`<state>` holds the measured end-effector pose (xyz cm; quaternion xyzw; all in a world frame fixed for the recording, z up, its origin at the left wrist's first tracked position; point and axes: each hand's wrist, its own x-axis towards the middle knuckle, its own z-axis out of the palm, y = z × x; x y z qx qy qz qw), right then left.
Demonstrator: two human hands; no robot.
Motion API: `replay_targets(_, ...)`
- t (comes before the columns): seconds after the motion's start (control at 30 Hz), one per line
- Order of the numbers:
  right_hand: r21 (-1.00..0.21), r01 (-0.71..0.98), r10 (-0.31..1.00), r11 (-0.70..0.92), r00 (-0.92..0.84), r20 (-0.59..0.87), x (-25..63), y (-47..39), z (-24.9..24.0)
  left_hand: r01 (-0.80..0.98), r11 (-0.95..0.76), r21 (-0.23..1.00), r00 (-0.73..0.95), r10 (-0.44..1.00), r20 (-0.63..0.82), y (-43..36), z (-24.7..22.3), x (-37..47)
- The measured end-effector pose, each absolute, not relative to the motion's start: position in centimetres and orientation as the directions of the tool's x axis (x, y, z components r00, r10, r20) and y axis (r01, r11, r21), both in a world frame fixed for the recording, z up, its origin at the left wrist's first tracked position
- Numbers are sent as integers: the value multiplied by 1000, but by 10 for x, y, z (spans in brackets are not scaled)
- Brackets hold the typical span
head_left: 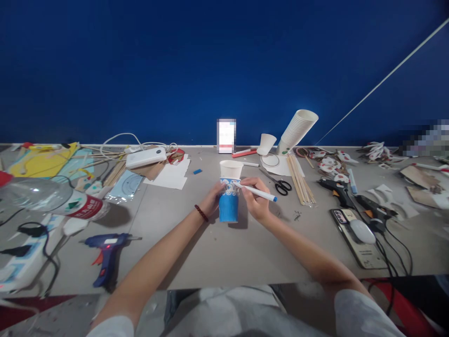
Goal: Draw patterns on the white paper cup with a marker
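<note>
In the middle of the table is a paper cup (228, 208), its lower part coloured solid blue and its upper band drawn with blue curls. A plain white paper cup (231, 168) rises out of its top. My left hand (212, 198), with a beaded bracelet at the wrist, is closed around the left side of the blue cup. My right hand (257, 199) grips a white marker (259, 192) with a blue end. The marker's tip is at the patterned band, though whether it touches cannot be made out.
Scissors (280, 186), wooden sticks (300, 180) and stacked paper cups (297, 131) are at right, near glue guns (338, 191) and a phone (358, 243). A blue glue gun (108, 252), water bottle (59, 199) and power strip (31, 255) lie left. A lit screen (226, 135) stands behind.
</note>
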<state>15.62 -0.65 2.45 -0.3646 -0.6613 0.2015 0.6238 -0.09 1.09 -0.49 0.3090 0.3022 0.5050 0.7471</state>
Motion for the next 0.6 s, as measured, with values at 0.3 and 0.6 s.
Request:
replay_targets(0.3, -699, 209, 704, 684, 62, 707, 155, -4, 23, -552, 321, 770, 290, 939, -183, 10, -2, -1)
replay_targets(0.6, -752, 302, 773, 586, 68, 630, 154, -5, 21, -558, 340, 757, 305, 932, -195, 11, -4, -2)
